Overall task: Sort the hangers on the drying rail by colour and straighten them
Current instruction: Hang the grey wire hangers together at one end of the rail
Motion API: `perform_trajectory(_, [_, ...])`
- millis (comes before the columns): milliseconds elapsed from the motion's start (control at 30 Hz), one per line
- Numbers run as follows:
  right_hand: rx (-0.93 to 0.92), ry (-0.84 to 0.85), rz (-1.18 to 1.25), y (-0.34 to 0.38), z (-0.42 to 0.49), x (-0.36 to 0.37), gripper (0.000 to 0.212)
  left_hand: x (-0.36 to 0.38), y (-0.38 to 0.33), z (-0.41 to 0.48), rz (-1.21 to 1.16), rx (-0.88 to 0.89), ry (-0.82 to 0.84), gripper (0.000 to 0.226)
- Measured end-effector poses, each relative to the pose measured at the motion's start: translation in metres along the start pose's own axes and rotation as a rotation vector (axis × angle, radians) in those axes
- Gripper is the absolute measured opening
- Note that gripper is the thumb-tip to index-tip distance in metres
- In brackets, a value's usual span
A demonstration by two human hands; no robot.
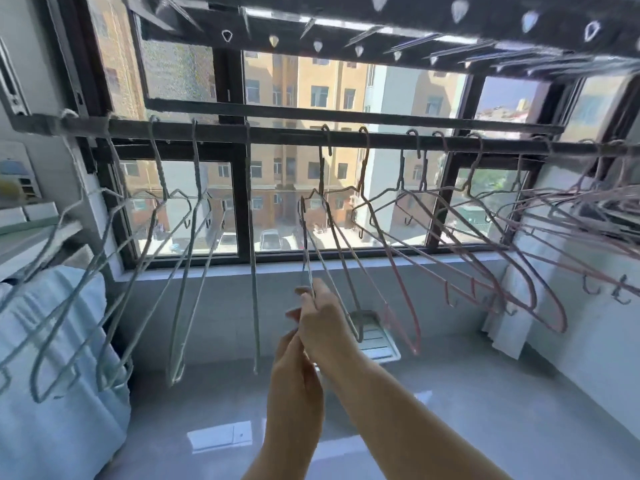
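Note:
A dark drying rail (284, 133) runs across the window. Several pale grey-blue wire hangers (180, 306) hang from its left half. Several pink hangers (485, 271) crowd its right half at a slant. In the middle hangs a grey hanger (308, 244), hooked on the rail. My right hand (322, 323) grips this hanger's lower bar between thumb and fingers. My left hand (294, 386) sits just below and left of the right hand, fingers closed and touching it; what it holds is hidden.
An upper rack (346, 26) with peg holes hangs overhead. A light blue cloth (52, 393) lies at the lower left. A white cloth (509, 306) hangs at the right wall. A floor drain (374, 337) sits under the window, on grey tiles.

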State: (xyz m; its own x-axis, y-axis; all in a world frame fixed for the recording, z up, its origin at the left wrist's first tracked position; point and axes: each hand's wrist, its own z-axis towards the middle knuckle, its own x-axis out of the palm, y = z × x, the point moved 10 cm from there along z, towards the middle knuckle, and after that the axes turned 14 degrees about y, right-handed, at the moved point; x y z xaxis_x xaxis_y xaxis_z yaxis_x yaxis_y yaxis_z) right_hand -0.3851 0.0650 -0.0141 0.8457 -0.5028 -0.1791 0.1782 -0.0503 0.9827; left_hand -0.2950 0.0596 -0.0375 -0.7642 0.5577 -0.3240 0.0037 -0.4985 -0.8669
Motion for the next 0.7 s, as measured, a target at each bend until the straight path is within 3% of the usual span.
perform_trajectory(100, [-0.001, 0.011, -0.088, -0.031, -0.023, -0.008, 0.020, 0.006, 0.031, -0.006, -0.075, -0.044, 0.039, 0.035])
perform_trajectory(267, [0.082, 0.033, -0.188, -0.076, -0.060, -0.029, 0.031, 0.017, 0.106, -0.016, -0.037, -0.307, 0.148, 0.016])
perform_trajectory(367, [0.082, 0.014, -0.204, -0.078, -0.083, -0.053, 0.028, 0.013, 0.145, -0.017, 0.043, -0.401, 0.237, 0.052])
perform_trajectory(500, [0.141, 0.026, 0.013, -0.091, -0.113, -0.095, 0.020, -0.009, 0.183, -0.021, 0.224, -0.526, 0.318, 0.086])
perform_trajectory(633, [0.223, 0.066, 0.060, -0.113, -0.124, -0.120, 0.020, -0.016, 0.197, -0.032, 0.261, -0.625, 0.444, 0.083])
perform_trajectory(700, [0.216, 0.107, 0.074, -0.115, -0.122, -0.121, 0.042, -0.023, 0.194, -0.030, 0.325, -0.610, 0.443, 0.073])
